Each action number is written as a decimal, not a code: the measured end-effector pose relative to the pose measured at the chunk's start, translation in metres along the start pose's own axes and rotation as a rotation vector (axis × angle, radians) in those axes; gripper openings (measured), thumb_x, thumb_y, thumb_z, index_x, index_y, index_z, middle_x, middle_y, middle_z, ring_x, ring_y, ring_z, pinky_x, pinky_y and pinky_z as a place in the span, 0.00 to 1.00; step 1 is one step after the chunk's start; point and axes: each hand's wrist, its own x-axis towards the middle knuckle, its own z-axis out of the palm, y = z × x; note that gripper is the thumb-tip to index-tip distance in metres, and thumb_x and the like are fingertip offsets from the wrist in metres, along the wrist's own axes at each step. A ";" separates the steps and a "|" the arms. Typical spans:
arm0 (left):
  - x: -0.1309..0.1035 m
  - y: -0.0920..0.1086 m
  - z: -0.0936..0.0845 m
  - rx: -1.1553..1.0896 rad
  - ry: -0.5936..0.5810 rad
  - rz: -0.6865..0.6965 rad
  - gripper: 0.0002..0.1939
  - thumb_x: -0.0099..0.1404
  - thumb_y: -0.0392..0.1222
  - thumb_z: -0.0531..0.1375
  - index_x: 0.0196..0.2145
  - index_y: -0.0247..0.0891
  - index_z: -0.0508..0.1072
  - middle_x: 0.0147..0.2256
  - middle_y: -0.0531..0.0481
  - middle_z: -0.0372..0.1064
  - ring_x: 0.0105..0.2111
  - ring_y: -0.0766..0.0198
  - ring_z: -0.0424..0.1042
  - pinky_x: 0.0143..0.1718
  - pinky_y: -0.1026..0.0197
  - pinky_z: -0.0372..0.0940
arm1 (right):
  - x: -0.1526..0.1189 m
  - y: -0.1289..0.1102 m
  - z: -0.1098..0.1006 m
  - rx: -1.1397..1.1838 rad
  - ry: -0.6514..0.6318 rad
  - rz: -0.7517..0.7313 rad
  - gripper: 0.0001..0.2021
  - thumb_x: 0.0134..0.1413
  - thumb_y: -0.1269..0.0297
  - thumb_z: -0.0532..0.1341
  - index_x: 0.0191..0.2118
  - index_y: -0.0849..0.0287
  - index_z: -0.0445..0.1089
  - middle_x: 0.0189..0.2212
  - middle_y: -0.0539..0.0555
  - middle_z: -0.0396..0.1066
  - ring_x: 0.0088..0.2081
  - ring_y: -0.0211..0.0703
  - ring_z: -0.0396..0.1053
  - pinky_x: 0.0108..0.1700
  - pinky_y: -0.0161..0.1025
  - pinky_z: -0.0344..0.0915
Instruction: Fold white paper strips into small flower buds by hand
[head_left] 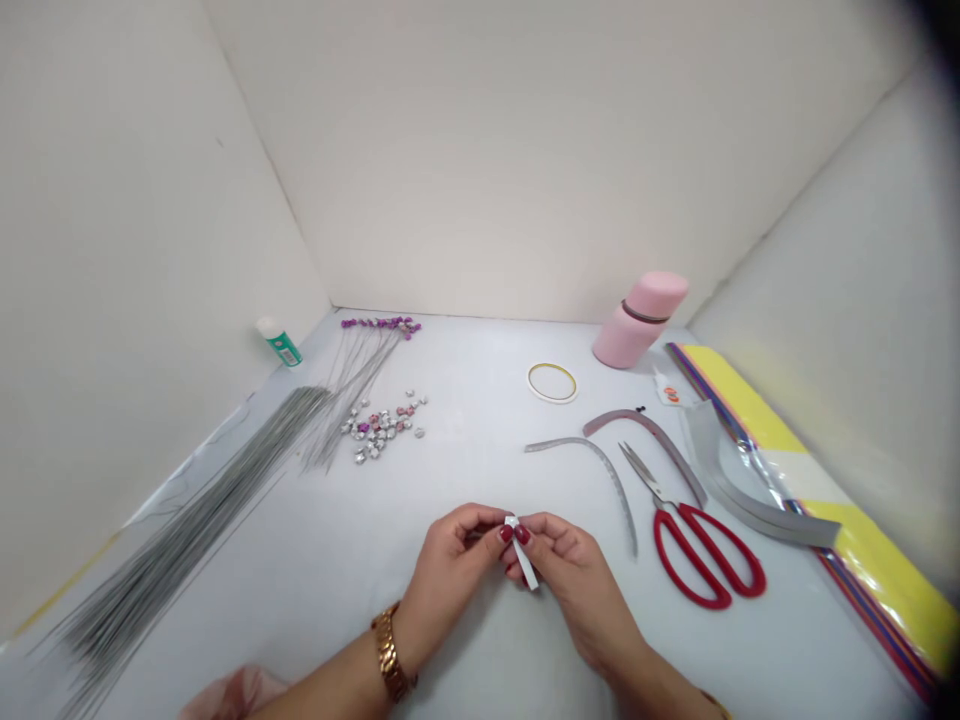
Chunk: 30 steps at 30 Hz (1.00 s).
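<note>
While your left hand (455, 552) and right hand (576, 570) pinch a white strip (529, 570) between their fingers over the bench (465, 420) | paired grip probably steadies its small far end | scissors (666, 499) lie rightward, handles toward you, presumably for easy reach

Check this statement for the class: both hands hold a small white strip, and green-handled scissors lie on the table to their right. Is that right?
Not quite: the head view shows that the scissors are red-handled, not green-handled. The left hand and right hand do hold the white strip, with the scissors to their right.
</note>
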 end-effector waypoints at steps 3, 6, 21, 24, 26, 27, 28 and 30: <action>0.002 0.000 0.003 -0.208 -0.066 -0.100 0.10 0.57 0.42 0.59 0.32 0.32 0.71 0.20 0.52 0.68 0.22 0.66 0.68 0.28 0.62 0.64 | -0.001 0.000 0.001 -0.061 0.002 -0.009 0.13 0.46 0.56 0.62 0.29 0.63 0.71 0.19 0.51 0.70 0.21 0.36 0.64 0.25 0.31 0.57; 0.002 0.001 0.004 -0.308 -0.058 -0.126 0.09 0.56 0.42 0.60 0.30 0.32 0.70 0.18 0.53 0.67 0.21 0.66 0.67 0.27 0.62 0.63 | -0.001 0.000 0.002 -0.127 -0.010 -0.004 0.14 0.46 0.54 0.61 0.26 0.62 0.70 0.18 0.51 0.70 0.20 0.35 0.63 0.24 0.31 0.56; 0.003 -0.007 0.001 -0.092 0.017 -0.101 0.08 0.57 0.41 0.58 0.30 0.32 0.70 0.22 0.50 0.69 0.23 0.65 0.68 0.28 0.63 0.63 | 0.000 0.000 -0.001 -0.241 -0.038 -0.057 0.08 0.51 0.62 0.59 0.27 0.62 0.67 0.20 0.50 0.69 0.23 0.35 0.62 0.27 0.32 0.58; 0.003 -0.007 0.002 -0.107 0.016 -0.103 0.07 0.58 0.40 0.57 0.30 0.32 0.70 0.22 0.50 0.69 0.23 0.65 0.69 0.28 0.62 0.64 | 0.000 0.000 -0.002 -0.270 -0.064 -0.097 0.08 0.52 0.63 0.58 0.27 0.62 0.67 0.20 0.49 0.67 0.24 0.35 0.61 0.27 0.32 0.58; 0.003 -0.006 0.004 -0.113 0.025 -0.108 0.07 0.57 0.39 0.57 0.30 0.32 0.70 0.22 0.50 0.69 0.23 0.64 0.69 0.28 0.62 0.64 | -0.001 0.000 -0.002 -0.278 -0.069 -0.101 0.08 0.52 0.63 0.58 0.28 0.62 0.67 0.20 0.49 0.67 0.24 0.35 0.61 0.27 0.32 0.57; 0.002 -0.005 0.004 -0.110 0.024 -0.111 0.07 0.58 0.39 0.57 0.30 0.32 0.70 0.22 0.50 0.69 0.23 0.64 0.69 0.28 0.62 0.64 | -0.001 0.000 -0.003 -0.284 -0.072 -0.102 0.08 0.52 0.63 0.58 0.27 0.62 0.67 0.20 0.49 0.66 0.23 0.35 0.61 0.27 0.32 0.57; 0.002 -0.004 0.004 -0.096 0.020 -0.108 0.07 0.58 0.39 0.56 0.30 0.32 0.70 0.22 0.50 0.69 0.23 0.64 0.69 0.28 0.62 0.65 | -0.002 0.000 -0.003 -0.289 -0.074 -0.104 0.08 0.52 0.63 0.58 0.27 0.62 0.67 0.19 0.48 0.66 0.23 0.35 0.61 0.27 0.32 0.57; 0.000 0.000 0.002 0.000 0.023 -0.065 0.07 0.59 0.39 0.56 0.30 0.32 0.71 0.22 0.50 0.70 0.24 0.64 0.69 0.29 0.62 0.65 | -0.002 0.001 -0.003 -0.293 -0.075 -0.113 0.08 0.52 0.63 0.58 0.27 0.62 0.67 0.19 0.48 0.66 0.23 0.35 0.61 0.27 0.32 0.57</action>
